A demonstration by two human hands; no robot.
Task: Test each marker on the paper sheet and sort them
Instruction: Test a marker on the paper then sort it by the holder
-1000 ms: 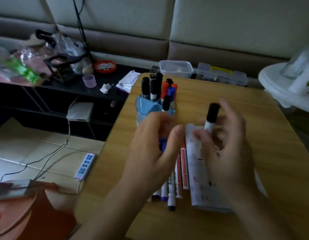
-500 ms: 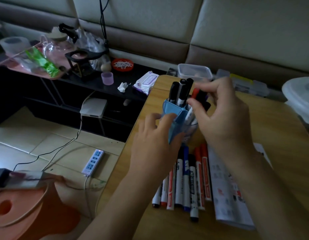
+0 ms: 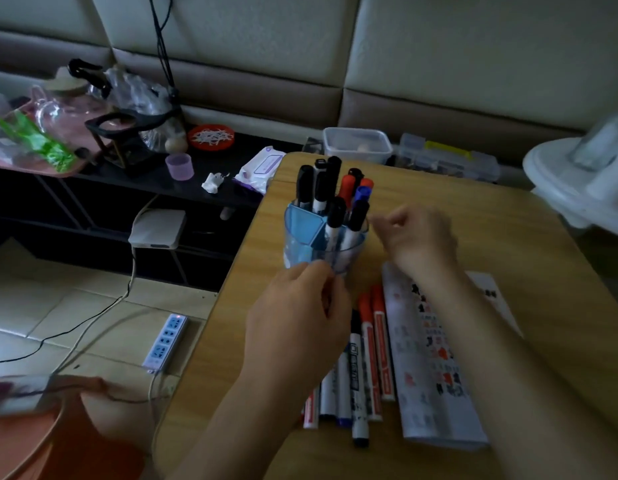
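Observation:
A clear and blue pen holder (image 3: 309, 233) stands on the wooden table (image 3: 491, 230), filled with several upright markers (image 3: 335, 192) with black, red and blue caps. A row of markers (image 3: 368, 362) lies flat on the table in front of it, partly under my left hand. To their right lies the folded paper sheet (image 3: 428, 375) covered in red and black scribbles. My left hand (image 3: 297, 320) hovers just below the holder, fingers curled, nothing seen in it. My right hand (image 3: 418, 237) is just right of the holder, fingers loosely bent and empty.
Clear plastic boxes (image 3: 357, 143) sit at the table's far edge. A white round stand (image 3: 577, 181) is at the right. Left of the table is a dark low shelf (image 3: 155, 181) with clutter, a power strip (image 3: 165, 337) on the floor and an orange stool (image 3: 58, 441).
My right hand put the black-capped marker into the holder, let go and drew back to the right. My left hand released the holder and dropped slightly toward me.

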